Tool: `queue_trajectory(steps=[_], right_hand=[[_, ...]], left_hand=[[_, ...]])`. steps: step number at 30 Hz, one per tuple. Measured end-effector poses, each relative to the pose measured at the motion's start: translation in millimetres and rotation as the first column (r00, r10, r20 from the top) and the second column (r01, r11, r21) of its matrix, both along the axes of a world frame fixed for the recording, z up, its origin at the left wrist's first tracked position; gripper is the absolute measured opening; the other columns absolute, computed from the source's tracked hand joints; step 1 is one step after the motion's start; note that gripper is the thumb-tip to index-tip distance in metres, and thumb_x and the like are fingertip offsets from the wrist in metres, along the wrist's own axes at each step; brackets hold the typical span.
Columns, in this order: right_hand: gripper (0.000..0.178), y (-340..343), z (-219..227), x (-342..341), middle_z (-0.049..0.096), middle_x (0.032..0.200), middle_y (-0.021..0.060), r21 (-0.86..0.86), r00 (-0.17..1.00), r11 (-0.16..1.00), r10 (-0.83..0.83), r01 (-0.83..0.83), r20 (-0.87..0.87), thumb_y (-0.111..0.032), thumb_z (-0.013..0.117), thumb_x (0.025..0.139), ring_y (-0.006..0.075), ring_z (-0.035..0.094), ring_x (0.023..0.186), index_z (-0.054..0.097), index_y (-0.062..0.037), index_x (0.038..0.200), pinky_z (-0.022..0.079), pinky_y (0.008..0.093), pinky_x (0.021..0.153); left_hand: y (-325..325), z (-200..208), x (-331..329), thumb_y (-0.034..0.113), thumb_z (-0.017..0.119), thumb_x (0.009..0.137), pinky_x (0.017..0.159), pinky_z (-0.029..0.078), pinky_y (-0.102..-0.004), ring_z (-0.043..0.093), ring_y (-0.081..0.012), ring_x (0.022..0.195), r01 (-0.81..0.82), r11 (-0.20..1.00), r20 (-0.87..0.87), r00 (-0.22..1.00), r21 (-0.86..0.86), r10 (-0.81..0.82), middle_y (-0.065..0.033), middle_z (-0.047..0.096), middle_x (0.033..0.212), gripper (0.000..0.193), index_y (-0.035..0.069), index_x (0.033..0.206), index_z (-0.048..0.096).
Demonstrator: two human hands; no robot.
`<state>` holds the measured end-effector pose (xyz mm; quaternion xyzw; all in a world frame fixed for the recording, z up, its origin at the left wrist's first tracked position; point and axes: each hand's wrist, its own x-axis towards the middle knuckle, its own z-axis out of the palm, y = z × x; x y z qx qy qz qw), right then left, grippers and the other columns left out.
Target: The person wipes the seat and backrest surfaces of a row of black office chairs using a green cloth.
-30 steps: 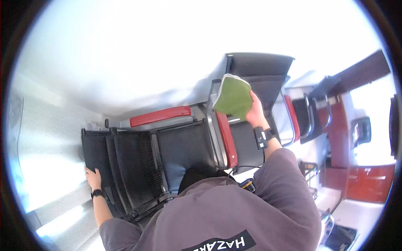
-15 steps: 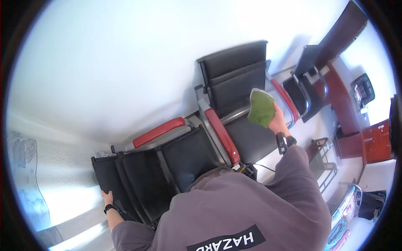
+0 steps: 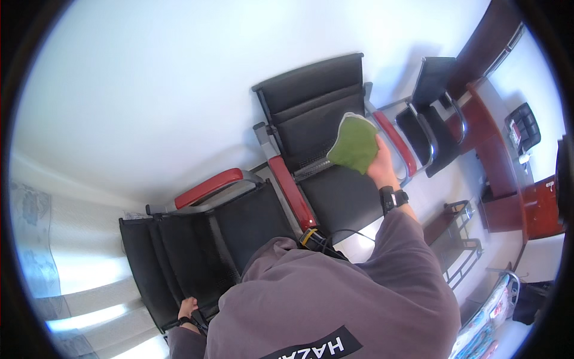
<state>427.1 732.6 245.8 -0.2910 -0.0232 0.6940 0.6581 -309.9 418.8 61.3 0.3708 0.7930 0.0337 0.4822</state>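
My right hand [image 3: 381, 163] grips a green cloth [image 3: 354, 145] with a pale edge, its fingers partly hidden behind it. The cloth is in front of the far seat's black backrest [image 3: 317, 105], above the black seat pad [image 3: 339, 194]; whether it touches either is unclear. At the lower left, my left hand [image 3: 188, 307] is over the black backrest [image 3: 158, 263] of the nearer seat, with its fingers loosely bent and nothing visible in them. Red-topped armrests [image 3: 291, 190] separate the linked seats.
A yellow-and-black device [image 3: 312, 239] with a cable sits by the armrest. To the right are another black chair [image 3: 431, 113], a low dark table [image 3: 451, 233] and a reddish-brown desk [image 3: 485, 143]. A pale wall [image 3: 161, 90] rises behind the seats; a curtain [image 3: 30, 233] hangs at left.
My left hand has left the backrest's outer edge and moved right and toward me. The green cloth in my right hand has shifted left and slightly up, while the view has also shifted.
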Motion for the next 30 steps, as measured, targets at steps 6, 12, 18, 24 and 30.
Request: queue_trajectory(steps=[6,12,18,24,30], right_hand=[[0.044,-14,-1,36,0.047,0.123,0.015,0.051,0.993,0.992,0.114,-0.116,0.026,-0.026,0.032,0.086,0.0304,0.045,0.113,0.042,-0.0027,0.122,0.032,0.0444,0.098],[0.046,8,-6,27,0.048,0.122,0.016,0.117,0.965,0.958,0.26,-0.262,0.034,-0.025,0.034,0.084,0.0295,0.047,0.111,0.042,0.0001,0.121,0.034,0.0423,0.096],[0.046,7,14,22,0.048,0.121,0.0158,0.079,0.933,0.93,0.354,-0.358,0.062,-0.022,0.036,0.081,0.0294,0.047,0.11,0.042,0.0004,0.121,0.034,0.0418,0.096],[0.049,7,9,7,0.046,0.122,0.016,0.291,0.843,0.804,0.538,-0.519,0.014,-0.011,0.044,0.072,0.0304,0.045,0.112,0.043,0.0008,0.119,0.032,0.0433,0.098],[0.047,0,-24,4,0.045,0.122,0.0177,0.327,0.873,0.827,0.487,-0.458,-0.008,0.0,0.045,0.069,0.0313,0.044,0.113,0.044,0.0031,0.116,0.03,0.0444,0.1]], left_hand=[[-45,-15,90,0.019,0.043,0.084,0.059,0.052,-0.0328,0.06,-0.0236,0.076,0.246,0.969,0.032,0.969,-0.03,-0.245,-0.0146,0.059,0.088,0.03,-0.006,0.093,0.055],[-180,-127,129,0.019,0.043,0.083,0.057,0.051,-0.0346,0.059,-0.0242,0.069,-0.595,0.782,0.324,0.715,-0.185,0.62,-0.0126,0.06,0.077,0.03,-0.005,0.095,0.055],[-227,-142,212,0.018,0.043,0.083,0.057,0.05,-0.0347,0.058,-0.0206,0.065,0.151,0.989,0.111,0.982,-0.005,-0.149,-0.0091,0.059,0.07,0.029,-0.004,0.096,0.055],[-223,-121,260,0.02,0.041,0.082,0.052,0.044,-0.031,0.057,-0.0177,0.062,-0.296,0.954,0.196,0.934,-0.052,0.3,-0.0076,0.059,0.071,0.028,0.0,0.096,0.055],[-209,-75,308,0.021,0.039,0.081,0.047,0.037,-0.0267,0.055,-0.0149,0.059,-0.423,0.905,0.187,0.886,-0.049,0.425,-0.0065,0.059,0.074,0.027,0.005,0.096,0.056]])
